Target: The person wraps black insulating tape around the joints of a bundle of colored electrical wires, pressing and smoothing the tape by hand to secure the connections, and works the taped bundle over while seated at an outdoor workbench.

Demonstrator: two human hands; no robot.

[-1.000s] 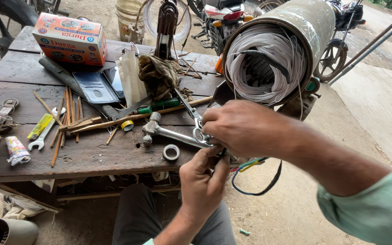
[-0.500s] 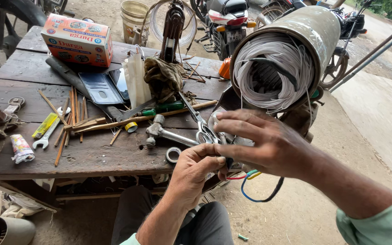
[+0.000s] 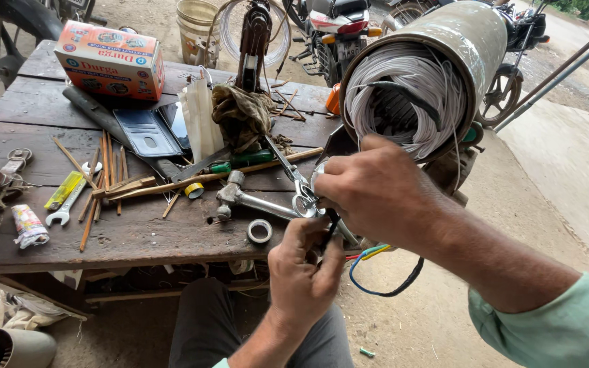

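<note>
A large metal motor casing (image 3: 472, 48) packed with white winding wire (image 3: 403, 95) lies on its side at the table's right end, open face toward me. My right hand (image 3: 376, 187) reaches across just below that face, fingers curled onto a thin black wire (image 3: 330, 228). Directly beneath, my left hand (image 3: 305, 272) pinches the same black wire from below. Blue, yellow and red leads (image 3: 376, 289) hang in a loop under both hands. Scissors (image 3: 293, 178) lie right next to my right hand's fingers.
The dark wooden table (image 3: 138, 235) carries a metal hammer (image 3: 240, 197), a tape roll (image 3: 260, 231), a wrench (image 3: 69, 204), wooden sticks (image 3: 103, 177), a rag (image 3: 240, 116) and an orange cardboard box (image 3: 110, 61). A bucket (image 3: 195, 27) and a motorbike (image 3: 339, 27) stand behind.
My left hand has risen a little and closed in under my right hand on the black wire. The right hand has stayed by the casing's open face.
</note>
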